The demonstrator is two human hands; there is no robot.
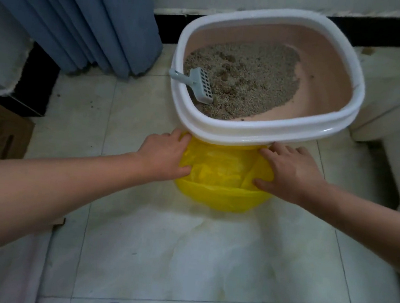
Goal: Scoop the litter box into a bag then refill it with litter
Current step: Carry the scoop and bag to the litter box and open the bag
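yellow bag (223, 200) under spread fingers (281, 149)

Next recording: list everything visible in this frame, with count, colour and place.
white-rimmed pink plastic litter box: one, white and pink, on the floor by the wall
sandy granular litter: one heap, beige-grey, inside the box
slotted grey plastic scoop: one, grey, lying in the litter, handle toward the left rim
thin yellow plastic bag: one, yellow, on the floor before the box, mouth open
pleated blue curtain: one, blue, upper left
brown cardboard box: one, brown, left edge
pale tiled floor: one, off-white, underneath everything
left hand: one, rests on the bag's left edge
right hand: one, rests on the bag's right edge
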